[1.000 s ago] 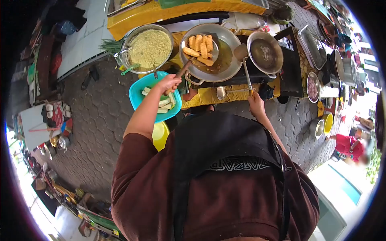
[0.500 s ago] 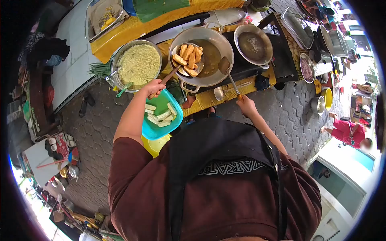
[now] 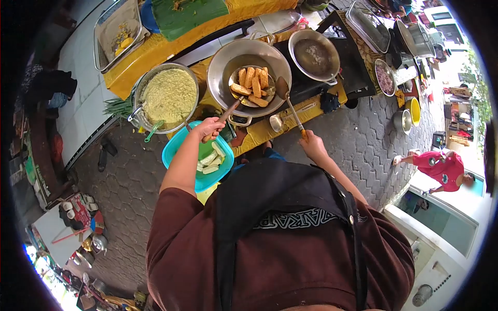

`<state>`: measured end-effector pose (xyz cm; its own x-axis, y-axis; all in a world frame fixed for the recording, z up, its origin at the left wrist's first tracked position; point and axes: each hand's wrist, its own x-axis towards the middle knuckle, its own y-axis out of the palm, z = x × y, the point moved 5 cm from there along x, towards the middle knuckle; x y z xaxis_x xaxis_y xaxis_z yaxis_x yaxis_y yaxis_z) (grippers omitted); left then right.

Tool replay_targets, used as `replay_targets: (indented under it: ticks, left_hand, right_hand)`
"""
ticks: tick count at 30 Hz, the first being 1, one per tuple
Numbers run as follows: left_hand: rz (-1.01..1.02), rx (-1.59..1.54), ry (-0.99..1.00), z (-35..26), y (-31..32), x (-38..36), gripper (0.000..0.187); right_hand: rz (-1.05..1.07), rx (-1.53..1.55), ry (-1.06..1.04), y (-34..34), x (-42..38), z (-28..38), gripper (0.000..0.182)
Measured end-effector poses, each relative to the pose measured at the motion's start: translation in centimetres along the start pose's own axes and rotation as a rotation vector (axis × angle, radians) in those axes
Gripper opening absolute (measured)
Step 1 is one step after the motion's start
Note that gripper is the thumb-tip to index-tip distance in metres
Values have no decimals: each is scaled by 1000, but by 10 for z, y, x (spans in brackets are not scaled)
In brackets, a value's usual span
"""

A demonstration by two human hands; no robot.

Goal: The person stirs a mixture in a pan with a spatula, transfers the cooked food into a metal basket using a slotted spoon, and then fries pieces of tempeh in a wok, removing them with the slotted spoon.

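My left hand (image 3: pixel 211 128) is closed round the wooden handle of a skimmer (image 3: pixel 232 110). Its bowl carries several golden-brown fried sticks (image 3: pixel 255 83) and sits inside a large wok (image 3: pixel 220 65) of oil. With my right hand (image 3: pixel 313 146) I grip the wooden handle of a spatula (image 3: pixel 293 109); its blade is at the wok's right rim. Below my left forearm is a turquoise basin (image 3: pixel 174 147) with several pale uncooked pieces (image 3: pixel 211 158). Left of the wok stands a pan of thick yellowish batter (image 3: pixel 168 96) with a green-handled utensil (image 3: pixel 154 131).
A second pan of oil (image 3: pixel 315 54) is right of the wok. A ladle (image 3: pixel 276 123) lies on the yellow-covered front ledge. A paper-lined tray (image 3: pixel 111 44) is at the upper left. A person in red (image 3: pixel 441 168) is off to the right.
The skimmer with the fried sticks has moved right and nearer me within the wok. The spatula stays by the right rim. My view has shifted, and the person in red has changed pose.
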<state>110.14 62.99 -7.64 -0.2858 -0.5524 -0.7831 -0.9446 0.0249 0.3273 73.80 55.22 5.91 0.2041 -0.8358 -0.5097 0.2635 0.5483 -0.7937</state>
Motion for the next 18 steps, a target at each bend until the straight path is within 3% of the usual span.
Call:
replay_targets:
  ticks: [9,18]
  left_hand:
    - [52,-134,102,-5,19,-11,22]
    - [3,-181,183,-28,28,-28,22]
  right_hand:
    - [-83,130,-24,-11,-11,-5,42]
    - [-146,-107,-214,-32,-19,10,42]
